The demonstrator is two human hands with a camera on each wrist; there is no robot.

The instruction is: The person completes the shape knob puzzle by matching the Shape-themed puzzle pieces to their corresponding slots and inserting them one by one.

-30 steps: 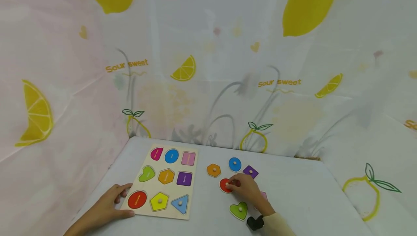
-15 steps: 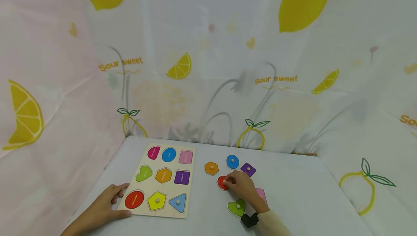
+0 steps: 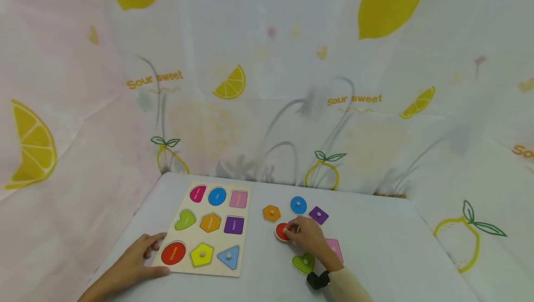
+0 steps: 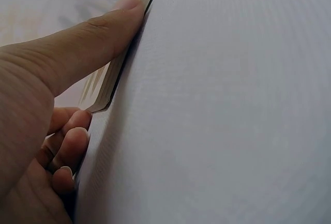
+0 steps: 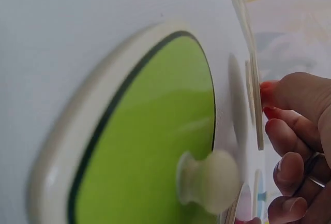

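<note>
My left hand [image 3: 135, 260] holds the near left corner of a wooden shape puzzle board [image 3: 192, 237]. In the left wrist view, its thumb lies along the board's near edge [image 4: 106, 94] with the fingers curled by the corner. A yellow pentagon [image 3: 196, 258] and a light blue triangle [image 3: 232, 263], both knobbed, sit in the board's front row; a printed red circle [image 3: 173, 253] is left of them. My right hand [image 3: 310, 237] pinches the small knob of a red circle piece [image 3: 279, 232], which shows a gap and shadow beneath it in the right wrist view.
Around the right hand lie knobbed pieces: an orange hexagon [image 3: 268, 215], a blue oval [image 3: 297, 201], a purple square [image 3: 314, 211], a pink piece [image 3: 335, 245] and a green heart [image 3: 301, 266]. A lemon-print cloth wall [image 3: 267, 121] stands behind the white table [image 3: 396, 246].
The right hand has raised the red circle slightly off the table and shifted it a little left. The left hand stays at the board's corner; the whole head view has shifted slightly.
</note>
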